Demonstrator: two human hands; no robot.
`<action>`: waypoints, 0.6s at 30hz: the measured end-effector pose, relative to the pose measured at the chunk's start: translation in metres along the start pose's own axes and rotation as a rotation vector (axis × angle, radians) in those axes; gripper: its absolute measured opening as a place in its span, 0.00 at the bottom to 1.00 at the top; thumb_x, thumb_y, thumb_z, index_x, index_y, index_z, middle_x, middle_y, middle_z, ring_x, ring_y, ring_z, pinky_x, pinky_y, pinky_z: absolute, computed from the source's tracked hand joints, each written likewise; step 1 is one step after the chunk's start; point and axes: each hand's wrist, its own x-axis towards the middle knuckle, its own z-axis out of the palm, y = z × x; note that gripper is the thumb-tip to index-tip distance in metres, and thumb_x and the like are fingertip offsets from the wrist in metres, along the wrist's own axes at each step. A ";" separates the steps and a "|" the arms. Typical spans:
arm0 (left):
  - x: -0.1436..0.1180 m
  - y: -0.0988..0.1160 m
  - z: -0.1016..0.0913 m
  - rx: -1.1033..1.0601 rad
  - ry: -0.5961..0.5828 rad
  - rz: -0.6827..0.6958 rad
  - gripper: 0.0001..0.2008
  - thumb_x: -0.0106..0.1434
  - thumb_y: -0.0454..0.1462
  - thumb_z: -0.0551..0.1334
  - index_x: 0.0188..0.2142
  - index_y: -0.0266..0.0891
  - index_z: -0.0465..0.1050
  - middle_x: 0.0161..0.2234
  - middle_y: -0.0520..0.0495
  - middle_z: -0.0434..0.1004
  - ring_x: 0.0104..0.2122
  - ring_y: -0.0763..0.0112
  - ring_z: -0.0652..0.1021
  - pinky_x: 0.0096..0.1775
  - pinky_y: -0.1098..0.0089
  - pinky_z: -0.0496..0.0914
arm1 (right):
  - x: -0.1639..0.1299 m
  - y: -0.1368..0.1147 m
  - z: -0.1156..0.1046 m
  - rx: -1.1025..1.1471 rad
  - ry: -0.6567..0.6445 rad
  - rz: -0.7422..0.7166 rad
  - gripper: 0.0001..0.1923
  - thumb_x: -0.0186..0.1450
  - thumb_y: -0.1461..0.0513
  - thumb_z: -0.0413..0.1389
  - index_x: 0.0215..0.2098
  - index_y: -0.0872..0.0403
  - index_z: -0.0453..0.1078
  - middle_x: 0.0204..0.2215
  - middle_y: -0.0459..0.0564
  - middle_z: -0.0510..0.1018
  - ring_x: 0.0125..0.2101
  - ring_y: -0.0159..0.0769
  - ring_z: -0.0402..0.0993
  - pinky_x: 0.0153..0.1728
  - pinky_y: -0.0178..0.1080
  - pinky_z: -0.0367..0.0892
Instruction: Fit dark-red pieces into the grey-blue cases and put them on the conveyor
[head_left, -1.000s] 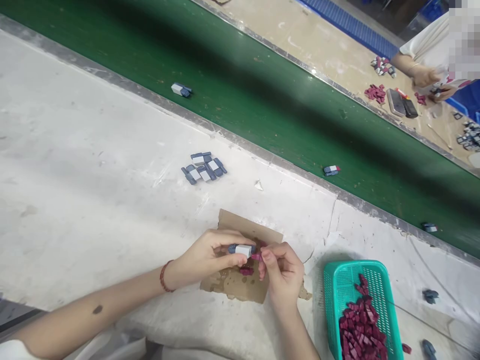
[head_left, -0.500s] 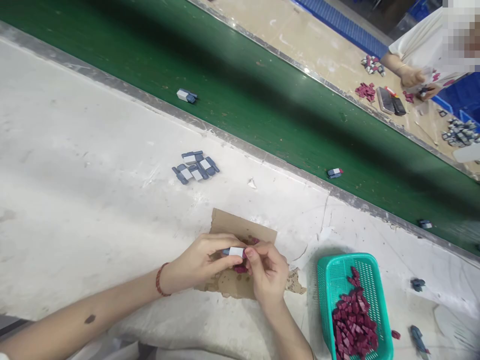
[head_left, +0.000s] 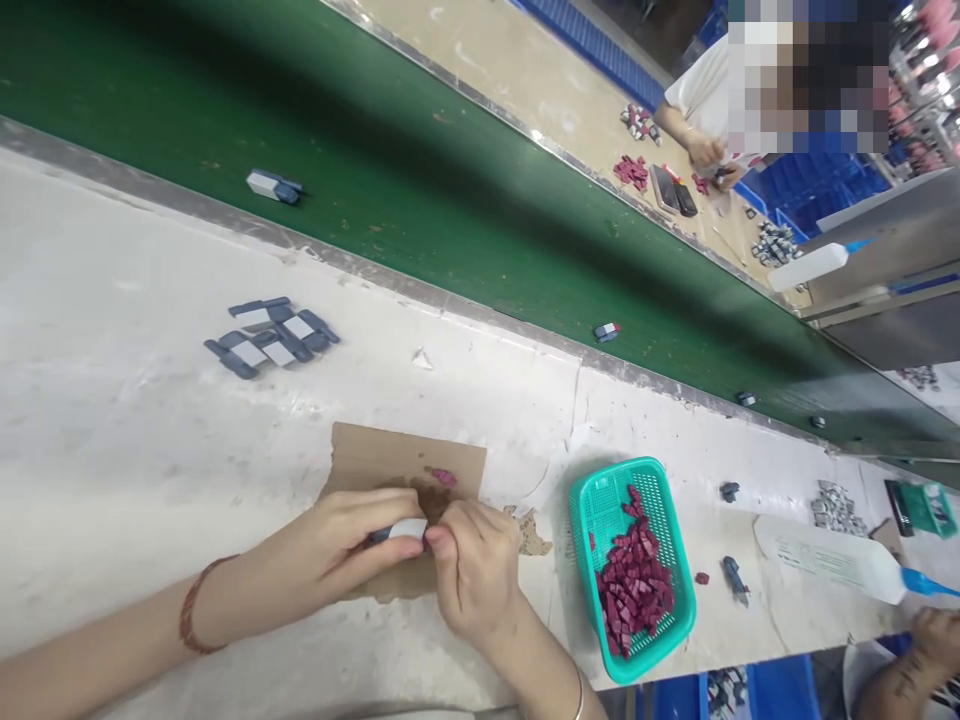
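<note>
**Both hands meet on a small part over the cardboard**

A grey-and-white part (head_left: 405,529) sits between the two hands, near the middle of the bench (head_left: 112,450). The left hand (head_left: 337,550) grips it, fingers curled narrow around its left end. The right hand (head_left: 472,565) is closed too, thumb and fingertips pressed against the part's right end. Both rest over a cardboard scrap (head_left: 390,460), where a maroon piece (head_left: 444,477) lies just beyond the knuckles. To the right stands a teal basket (head_left: 600,500) of maroon pieces. Further left and farther off lies a cluster of parts (head_left: 270,337), near the green belt (head_left: 450,180).
</note>
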 end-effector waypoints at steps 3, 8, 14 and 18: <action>0.009 0.008 0.006 0.112 -0.116 0.047 0.15 0.68 0.40 0.54 0.27 0.39 0.71 0.25 0.49 0.74 0.25 0.67 0.74 0.28 0.72 0.65 | -0.008 -0.001 -0.021 -0.008 -0.085 0.085 0.27 0.76 0.57 0.33 0.24 0.51 0.62 0.18 0.45 0.68 0.20 0.33 0.63 0.22 0.36 0.54; 0.039 0.019 -0.010 0.209 -0.205 0.103 0.17 0.69 0.45 0.53 0.38 0.41 0.78 0.34 0.46 0.79 0.32 0.62 0.77 0.34 0.71 0.67 | -0.034 0.033 -0.085 -0.034 -0.092 0.445 0.19 0.73 0.57 0.44 0.26 0.51 0.66 0.23 0.45 0.72 0.25 0.34 0.70 0.27 0.34 0.62; 0.112 -0.005 -0.078 0.604 0.244 0.092 0.21 0.69 0.47 0.51 0.50 0.36 0.72 0.48 0.38 0.76 0.48 0.52 0.74 0.49 0.61 0.67 | -0.086 0.105 -0.133 -0.394 0.044 0.763 0.13 0.62 0.55 0.50 0.38 0.52 0.73 0.38 0.55 0.79 0.37 0.47 0.77 0.39 0.46 0.70; 0.160 -0.022 -0.115 0.781 0.371 0.065 0.17 0.66 0.39 0.53 0.48 0.32 0.72 0.46 0.35 0.74 0.48 0.50 0.72 0.51 0.56 0.65 | -0.098 0.130 -0.128 -0.441 0.054 0.755 0.13 0.60 0.54 0.49 0.33 0.49 0.74 0.35 0.55 0.80 0.34 0.48 0.78 0.36 0.47 0.71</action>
